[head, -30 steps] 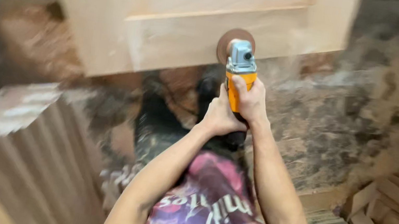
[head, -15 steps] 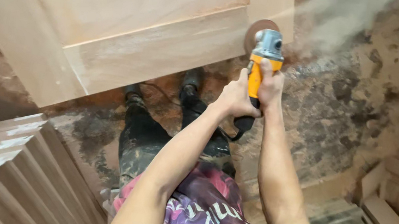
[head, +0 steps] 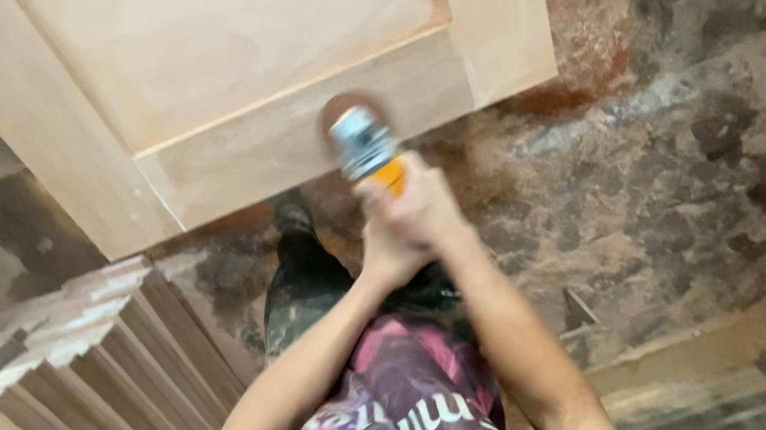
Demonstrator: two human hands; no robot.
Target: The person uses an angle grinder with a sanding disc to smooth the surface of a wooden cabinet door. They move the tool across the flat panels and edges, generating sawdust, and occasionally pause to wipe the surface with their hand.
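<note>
Both hands were clamped on the grinder (head: 367,150) — right hand (head: 419,212) forward, nearer the disc, left hand (head: 389,254) just behind. The grinder's long axis ran up-left from the hands, disc on the wooden door (head: 224,60) at its bottom rail — frame blurred.

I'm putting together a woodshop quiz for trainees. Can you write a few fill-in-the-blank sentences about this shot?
1. Both hands, the left hand and the right hand, grip one orange-bodied ____.
2. The grinder's disc rests on the pale wooden ____, on its bottom rail.
3. A stack of ribbed wooden mouldings lies at the lower ____ of the picture.

Missing words: angle grinder; door; left
</note>
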